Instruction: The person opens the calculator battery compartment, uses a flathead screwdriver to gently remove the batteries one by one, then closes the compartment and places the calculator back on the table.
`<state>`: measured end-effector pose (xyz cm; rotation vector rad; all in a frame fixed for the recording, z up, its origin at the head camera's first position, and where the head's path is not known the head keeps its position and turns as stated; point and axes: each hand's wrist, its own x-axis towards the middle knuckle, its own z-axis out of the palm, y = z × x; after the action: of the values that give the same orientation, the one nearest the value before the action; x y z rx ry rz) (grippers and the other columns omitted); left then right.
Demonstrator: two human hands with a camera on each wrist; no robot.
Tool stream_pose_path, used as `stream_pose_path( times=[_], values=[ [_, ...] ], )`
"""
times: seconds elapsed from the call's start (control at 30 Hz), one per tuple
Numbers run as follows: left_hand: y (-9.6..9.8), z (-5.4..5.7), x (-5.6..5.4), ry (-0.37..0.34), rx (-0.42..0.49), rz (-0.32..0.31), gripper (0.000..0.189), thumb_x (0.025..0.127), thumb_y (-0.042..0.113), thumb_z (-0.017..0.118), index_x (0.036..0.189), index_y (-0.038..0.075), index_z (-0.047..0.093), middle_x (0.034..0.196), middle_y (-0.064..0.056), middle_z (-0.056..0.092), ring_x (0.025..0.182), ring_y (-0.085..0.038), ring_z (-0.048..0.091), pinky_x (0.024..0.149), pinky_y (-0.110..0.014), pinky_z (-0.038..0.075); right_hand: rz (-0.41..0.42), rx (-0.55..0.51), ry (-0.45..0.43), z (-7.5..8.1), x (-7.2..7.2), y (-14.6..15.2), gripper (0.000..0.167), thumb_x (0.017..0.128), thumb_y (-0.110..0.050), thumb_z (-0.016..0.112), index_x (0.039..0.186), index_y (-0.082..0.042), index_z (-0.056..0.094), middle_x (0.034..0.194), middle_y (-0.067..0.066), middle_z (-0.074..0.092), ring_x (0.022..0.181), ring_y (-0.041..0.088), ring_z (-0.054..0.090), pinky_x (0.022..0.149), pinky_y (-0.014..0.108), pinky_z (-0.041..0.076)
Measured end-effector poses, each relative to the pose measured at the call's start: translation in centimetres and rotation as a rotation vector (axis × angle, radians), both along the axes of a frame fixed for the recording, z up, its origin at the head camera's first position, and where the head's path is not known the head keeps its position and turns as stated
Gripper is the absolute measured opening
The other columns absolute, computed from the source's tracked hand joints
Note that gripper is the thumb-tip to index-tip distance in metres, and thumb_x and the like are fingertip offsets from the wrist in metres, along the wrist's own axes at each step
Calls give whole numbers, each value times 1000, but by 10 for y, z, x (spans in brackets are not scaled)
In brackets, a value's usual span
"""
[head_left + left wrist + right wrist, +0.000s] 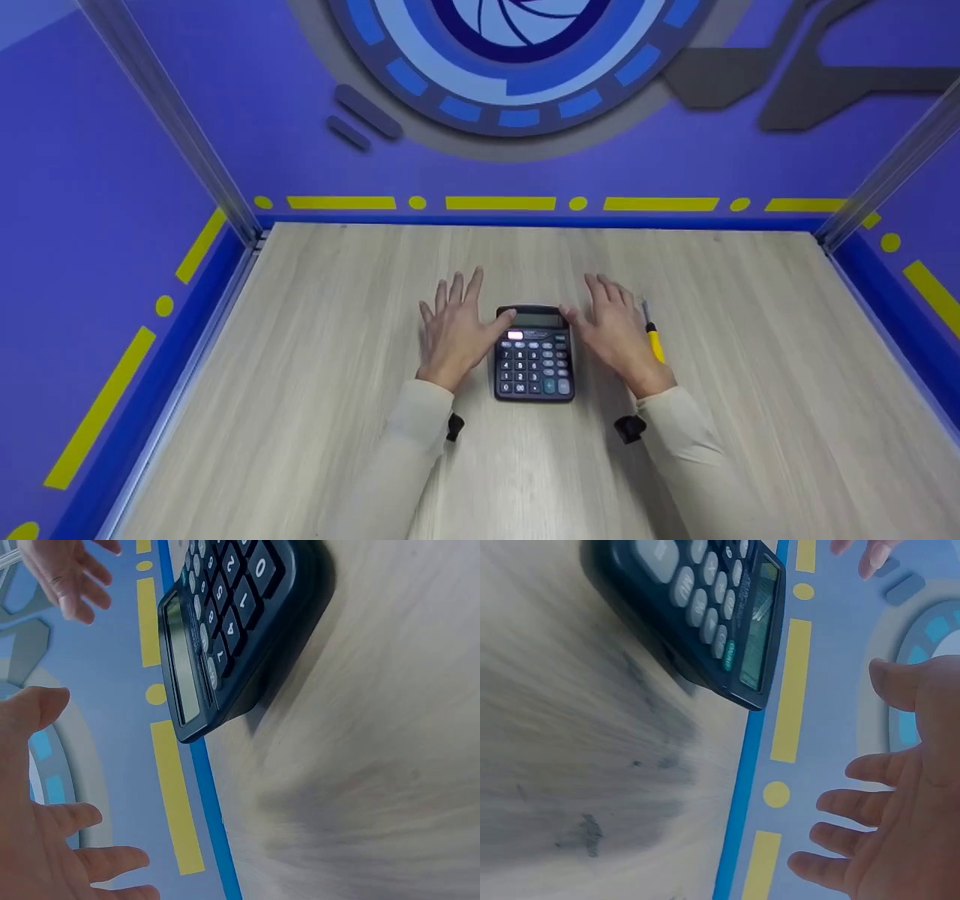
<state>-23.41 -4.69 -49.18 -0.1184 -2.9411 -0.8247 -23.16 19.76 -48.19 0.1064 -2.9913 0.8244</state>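
A black desk calculator [534,364] lies face up on the wooden table, its display toward the back wall. To its left my left hand [456,330] hovers with fingers spread, its thumb over the display's left edge in the head view. My right hand [616,334] is held on the other side, thumb near the display's upper right corner. Both wrist views show a gap between each hand and the calculator [225,630], and neither hand holds anything. Just right of the right hand lies a screwdriver [655,345] with a yellow and black handle, partly hidden by the wrist.
The pale wood-grain table [337,300] is bounded by a blue back wall [247,135] with yellow markings and by side panels with metal posts. Dark wrist-worn devices [631,429] sit at the inner side of both cuffs.
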Motion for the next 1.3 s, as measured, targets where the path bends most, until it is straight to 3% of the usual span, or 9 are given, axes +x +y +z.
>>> stream_pose_path(
  times=[0.27, 0.77, 1.07, 1.3],
  values=[
    [1, -11, 9, -29, 73, 11, 90, 97, 67, 62, 168, 21, 34, 169, -18, 34, 157, -44, 24, 123, -70, 18, -15, -70, -78, -11, 6, 2, 78, 110, -45, 55, 166, 0, 27, 169, 28, 25, 155, 47, 23, 125, 62, 23],
    [8, -25, 16, -107, 406, 26, 89, 96, 51, 68, 167, 9, 33, 167, -26, 35, 154, -47, 31, 121, -63, 31, -46, -265, -209, -26, 12, 3, 79, 110, -45, 56, 167, 0, 25, 169, 28, 27, 155, 45, 28, 125, 59, 24],
    [9, -30, 18, -160, 538, 48, 85, 98, 49, 66, 165, 7, 36, 165, -22, 40, 151, -43, 38, 123, -56, 31, -55, -364, -236, -35, 14, 2, 75, 110, -40, 57, 165, 2, 28, 165, 30, 34, 152, 45, 36, 123, 57, 30],
    [6, -34, 21, -157, 578, 65, 83, 97, 47, 67, 163, 5, 40, 162, -25, 43, 150, -44, 40, 123, -56, 31, -77, -437, -226, -43, 15, -1, 70, 110, -37, 57, 162, 3, 34, 160, 29, 44, 148, 43, 42, 122, 56, 33]
  ],
)
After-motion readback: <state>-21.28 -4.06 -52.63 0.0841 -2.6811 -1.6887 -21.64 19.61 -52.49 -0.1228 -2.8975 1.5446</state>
